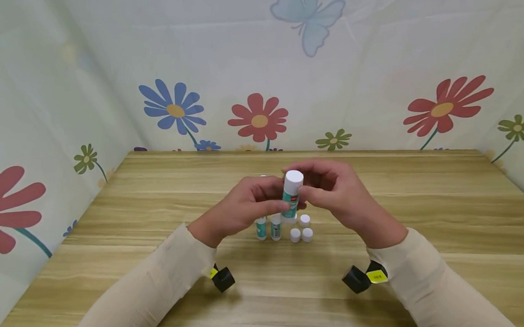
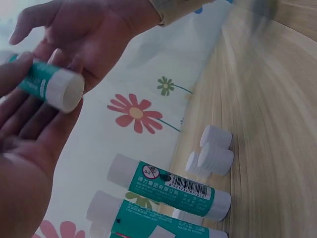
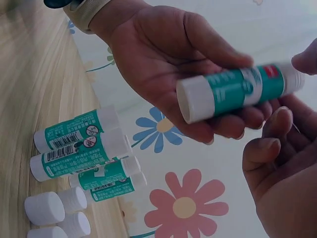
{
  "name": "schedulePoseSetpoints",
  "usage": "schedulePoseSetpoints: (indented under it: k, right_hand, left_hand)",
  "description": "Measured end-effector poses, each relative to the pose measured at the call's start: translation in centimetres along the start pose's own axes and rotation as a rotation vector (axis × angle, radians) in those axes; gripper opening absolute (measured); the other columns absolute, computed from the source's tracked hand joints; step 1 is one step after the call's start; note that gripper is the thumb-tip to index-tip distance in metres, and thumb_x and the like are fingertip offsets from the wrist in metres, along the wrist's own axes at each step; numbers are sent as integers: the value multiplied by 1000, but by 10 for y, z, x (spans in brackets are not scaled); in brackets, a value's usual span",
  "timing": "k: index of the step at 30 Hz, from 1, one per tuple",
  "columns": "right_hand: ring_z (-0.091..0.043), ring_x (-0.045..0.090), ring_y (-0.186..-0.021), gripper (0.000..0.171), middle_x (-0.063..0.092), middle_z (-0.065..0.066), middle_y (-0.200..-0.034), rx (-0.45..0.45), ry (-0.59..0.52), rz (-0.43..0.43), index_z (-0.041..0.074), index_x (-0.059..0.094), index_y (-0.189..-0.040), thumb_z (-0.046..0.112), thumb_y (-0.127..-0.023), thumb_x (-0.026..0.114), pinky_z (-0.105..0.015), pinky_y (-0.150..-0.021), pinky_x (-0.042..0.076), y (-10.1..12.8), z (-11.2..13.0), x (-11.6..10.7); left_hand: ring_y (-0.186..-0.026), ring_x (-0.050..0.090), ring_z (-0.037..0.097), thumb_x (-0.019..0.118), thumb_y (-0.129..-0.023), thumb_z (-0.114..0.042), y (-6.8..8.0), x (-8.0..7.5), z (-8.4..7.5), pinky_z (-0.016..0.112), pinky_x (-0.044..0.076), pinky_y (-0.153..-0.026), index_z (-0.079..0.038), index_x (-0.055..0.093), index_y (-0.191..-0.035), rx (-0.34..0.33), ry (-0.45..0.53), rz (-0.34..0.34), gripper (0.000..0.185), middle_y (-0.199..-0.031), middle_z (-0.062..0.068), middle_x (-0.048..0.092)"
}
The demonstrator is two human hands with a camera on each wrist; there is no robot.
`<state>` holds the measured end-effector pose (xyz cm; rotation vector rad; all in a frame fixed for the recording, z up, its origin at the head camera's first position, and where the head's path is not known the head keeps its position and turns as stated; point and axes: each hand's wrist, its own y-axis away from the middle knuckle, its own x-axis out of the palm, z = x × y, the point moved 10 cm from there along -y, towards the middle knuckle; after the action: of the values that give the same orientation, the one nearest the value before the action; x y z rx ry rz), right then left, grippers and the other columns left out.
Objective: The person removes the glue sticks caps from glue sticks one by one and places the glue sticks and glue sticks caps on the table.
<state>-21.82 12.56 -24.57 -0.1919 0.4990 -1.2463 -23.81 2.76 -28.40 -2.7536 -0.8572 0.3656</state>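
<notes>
My left hand (image 1: 242, 204) holds a green-and-white glue stick (image 1: 289, 209) above the table, thumb on one side and fingers under the other. The glue stick's broad white end (image 3: 195, 99) points back toward the left palm's heel in the right wrist view. Around its other white end (image 1: 293, 181) is my right hand (image 1: 339, 194), thumb close against that end and fingers loosely bent, spread apart from the thumb. Below the hands stand several more glue sticks (image 2: 168, 186), upright in a group. Beside them are several short white caps (image 1: 307, 234).
The wood-grain table (image 1: 157, 198) reaches back to a flower-printed curtain (image 1: 356, 94), which also hangs along the sides. A black wrist camera (image 1: 223, 279) sits below the left sleeve, and another wrist camera (image 1: 357, 279) below the right sleeve.
</notes>
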Motion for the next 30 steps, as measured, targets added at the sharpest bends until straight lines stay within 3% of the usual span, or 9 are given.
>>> schedulePoseSetpoints:
  k: [3,6,10,13,17,23,27,30]
  right_hand:
    - [-16,51,-65,29,62,0,-98,37,43,-70,4,60,-114,8,-87,69,-25,-58,48,-1,-2,-3]
    - [-16,43,-58,30,59,-1,-95,80,101,-173,9,59,-108,15,-84,76,-27,-50,39,0,-3,-8]
    - [-16,41,-57,28,59,0,-90,100,165,-272,11,62,-103,20,-83,78,-28,-48,37,3,-3,-15]
    - [-17,43,-59,25,59,0,-86,99,184,-290,12,64,-102,22,-83,78,-28,-50,39,4,-1,-18]
    - [-18,45,-60,23,59,0,-79,98,158,-248,11,66,-103,20,-84,76,-28,-51,41,3,0,-16]
    - [-17,52,-64,20,64,3,-83,15,88,-119,5,67,-108,7,-88,68,-25,-57,48,3,4,-8]
    - [-15,55,-68,23,68,5,-89,-79,-10,-49,12,70,-104,-1,-89,59,-24,-61,49,4,7,-2]
    - [-15,53,-66,34,68,6,-89,-124,-57,-34,20,72,-101,-5,-87,54,-23,-58,48,4,8,-2]
  left_hand:
    - [-102,69,24,68,-90,-10,0,-11,0,38,56,-91,-6,64,-116,-12,-72,-165,26,-111,15,70]
    - [-96,70,21,73,-87,-12,3,-16,0,36,58,-85,-11,65,-109,-30,-130,-287,24,-105,12,72]
    - [-93,71,17,75,-85,-16,6,-17,-2,34,59,-82,-14,64,-107,-46,-183,-363,25,-104,10,72]
    - [-93,71,16,75,-85,-17,7,-18,-3,33,59,-81,-14,64,-107,-47,-203,-378,25,-104,10,72]
    - [-95,71,18,72,-87,-14,6,-16,-3,35,59,-84,-12,65,-111,-26,-186,-311,24,-105,10,72]
    - [-109,67,26,59,-96,-9,3,-2,-3,40,54,-96,-3,60,-128,15,-41,-38,32,-118,16,68]
    - [-114,64,29,54,-99,-10,5,10,-6,43,49,-103,8,51,-133,39,74,132,38,-124,27,62]
    - [-114,64,30,55,-98,-12,6,13,-10,45,47,-104,10,50,-132,61,88,161,40,-122,30,61]
